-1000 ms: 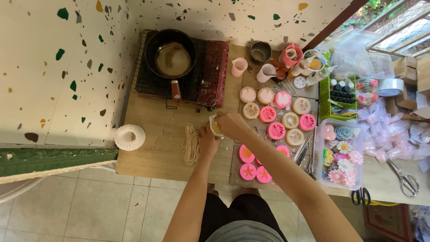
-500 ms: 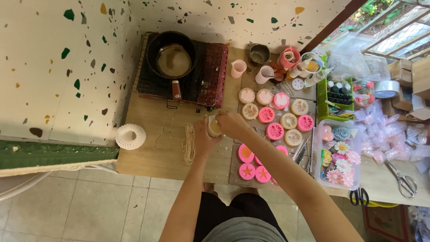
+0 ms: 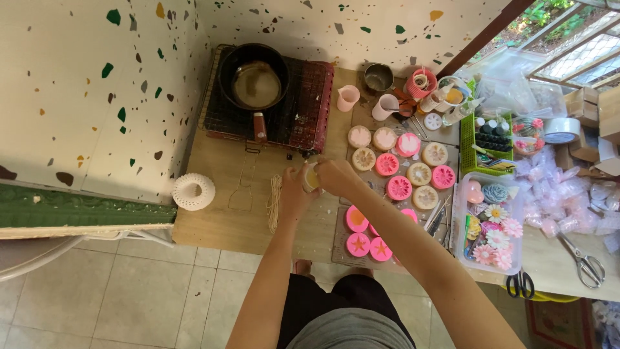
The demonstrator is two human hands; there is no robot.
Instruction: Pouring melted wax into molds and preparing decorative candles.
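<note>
Your left hand [image 3: 294, 187] and right hand [image 3: 334, 176] both grip the small cup [image 3: 311, 177] above the table [image 3: 219, 220], between the string bundle [image 3: 274, 201] and the pink moulds [image 3: 398, 187].

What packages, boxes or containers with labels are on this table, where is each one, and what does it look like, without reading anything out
Clear plastic tub: right of the pink moulds, rectangular, holding flower shapes in pink, white and yellow.
Green basket: behind the tub, rectangular, slotted, holding dark-capped little bottles.
Cardboard boxes: far right edge, brown, partly cut off.
Clear plastic bags: right of the tub, a loose pinkish heap.
Tape roll: by the boxes, round, pale.
No screens or signs visible.
</note>
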